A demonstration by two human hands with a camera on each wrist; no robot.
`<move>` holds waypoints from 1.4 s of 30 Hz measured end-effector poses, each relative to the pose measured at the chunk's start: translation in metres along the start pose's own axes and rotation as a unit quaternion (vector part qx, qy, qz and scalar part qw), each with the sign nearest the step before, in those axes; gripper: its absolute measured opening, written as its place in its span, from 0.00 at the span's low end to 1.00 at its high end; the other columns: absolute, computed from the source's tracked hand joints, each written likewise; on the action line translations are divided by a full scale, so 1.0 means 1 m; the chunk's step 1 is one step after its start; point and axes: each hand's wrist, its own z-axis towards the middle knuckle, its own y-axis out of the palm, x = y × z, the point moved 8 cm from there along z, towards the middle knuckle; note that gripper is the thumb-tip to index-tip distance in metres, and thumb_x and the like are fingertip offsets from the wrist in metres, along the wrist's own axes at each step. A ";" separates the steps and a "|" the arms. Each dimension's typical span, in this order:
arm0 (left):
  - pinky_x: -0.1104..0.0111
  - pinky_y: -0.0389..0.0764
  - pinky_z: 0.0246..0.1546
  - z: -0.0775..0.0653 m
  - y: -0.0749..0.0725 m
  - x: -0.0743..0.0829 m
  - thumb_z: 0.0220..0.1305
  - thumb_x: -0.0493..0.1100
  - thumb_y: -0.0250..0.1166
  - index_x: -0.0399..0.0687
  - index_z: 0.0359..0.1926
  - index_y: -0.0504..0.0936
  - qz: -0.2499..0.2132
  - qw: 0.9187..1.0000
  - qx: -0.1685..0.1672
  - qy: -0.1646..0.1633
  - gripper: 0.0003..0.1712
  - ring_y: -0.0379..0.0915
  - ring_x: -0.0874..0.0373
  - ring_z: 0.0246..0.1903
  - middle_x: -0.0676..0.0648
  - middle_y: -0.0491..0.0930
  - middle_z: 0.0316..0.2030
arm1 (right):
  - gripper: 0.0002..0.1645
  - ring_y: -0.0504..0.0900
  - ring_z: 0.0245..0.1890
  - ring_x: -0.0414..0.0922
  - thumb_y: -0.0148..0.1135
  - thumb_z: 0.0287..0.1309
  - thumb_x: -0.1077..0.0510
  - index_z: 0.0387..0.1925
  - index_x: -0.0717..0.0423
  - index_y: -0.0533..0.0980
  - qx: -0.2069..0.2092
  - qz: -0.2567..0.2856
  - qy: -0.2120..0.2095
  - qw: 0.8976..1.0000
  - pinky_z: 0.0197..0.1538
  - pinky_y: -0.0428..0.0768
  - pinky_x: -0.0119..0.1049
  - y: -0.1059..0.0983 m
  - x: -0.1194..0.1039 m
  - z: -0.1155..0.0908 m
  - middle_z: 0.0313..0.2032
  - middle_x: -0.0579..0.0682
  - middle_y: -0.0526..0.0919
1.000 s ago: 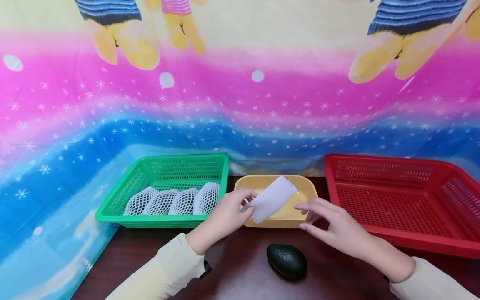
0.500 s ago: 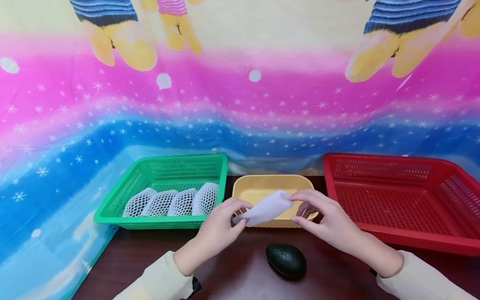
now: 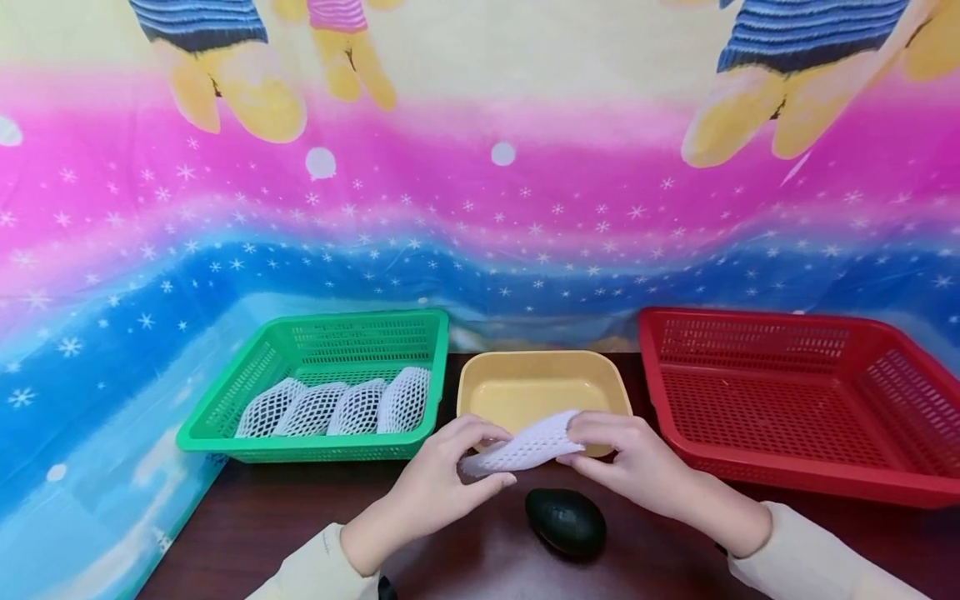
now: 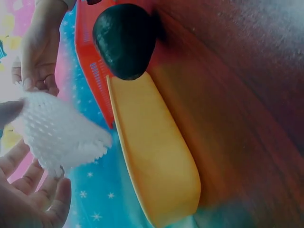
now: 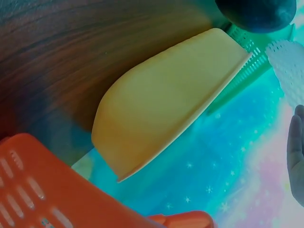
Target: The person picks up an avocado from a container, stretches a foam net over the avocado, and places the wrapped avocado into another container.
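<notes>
A white foam fruit net [image 3: 528, 443] is stretched between both hands above the front of the table. My left hand [image 3: 431, 479] holds its left end, which lies between thumb and fingers. At the other end, the right hand [image 3: 633, 450] pinches the net's open rim between fingers and thumb. The left wrist view shows the net [image 4: 61, 130] spread, with the left fingers [image 4: 38, 190] behind it. Below the hands, a dark green avocado-shaped fruit [image 3: 566, 522] lies on the table, touched by neither hand.
A green basket [image 3: 315, 450] at the left holds several white-netted items [image 3: 358, 408]. Behind the hands stands a yellow tray [image 3: 543, 367]. A red basket [image 3: 795, 471] stands to its right. A printed cloth [image 3: 480, 208] hangs behind the dark wooden table [image 3: 285, 508].
The net has come down and nearer, from over the tray to near the fruit. My right hand has moved left and taken hold of its free end.
</notes>
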 end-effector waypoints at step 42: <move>0.74 0.81 0.44 -0.004 -0.014 0.029 0.52 0.35 0.80 0.46 0.42 0.84 0.071 0.977 0.092 0.178 0.17 0.79 0.58 0.43 0.51 0.81 0.42 | 0.07 0.84 0.37 0.38 0.75 0.60 0.59 0.38 0.48 0.83 -0.056 -0.026 0.026 0.998 0.42 0.81 0.24 0.004 -0.011 0.012 0.38 0.42 0.85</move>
